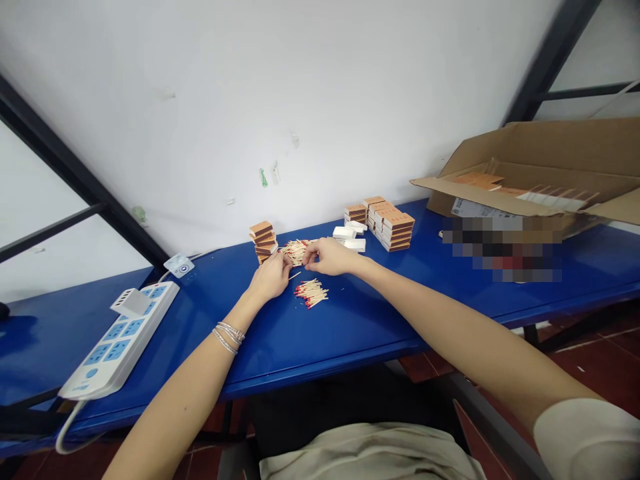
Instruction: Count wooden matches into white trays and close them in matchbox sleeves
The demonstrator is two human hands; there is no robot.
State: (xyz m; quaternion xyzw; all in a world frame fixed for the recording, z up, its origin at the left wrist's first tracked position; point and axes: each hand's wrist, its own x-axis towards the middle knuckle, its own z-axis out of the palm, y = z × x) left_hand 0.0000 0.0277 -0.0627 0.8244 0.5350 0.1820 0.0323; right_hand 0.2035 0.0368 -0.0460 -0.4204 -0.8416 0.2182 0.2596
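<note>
Both my hands meet near the back of a blue table point(350, 320). My left hand point(270, 277) is closed, its fingertips pinching at a loose heap of red-tipped matches point(296, 251). My right hand point(327, 257) is also closed, fingers curled down onto the same heap from the right. A second small bundle of matches point(311, 293) lies just in front of my hands. A single match lies between the two piles. What exactly each hand grips is too small to make out beyond matches.
A stack of orange matchboxes point(263, 240) stands left of the heap; larger stacks point(390, 227) and white inner trays point(350, 235) stand to the right. An open cardboard box point(540, 173) sits far right. A white-and-blue power strip point(120, 340) lies at the left.
</note>
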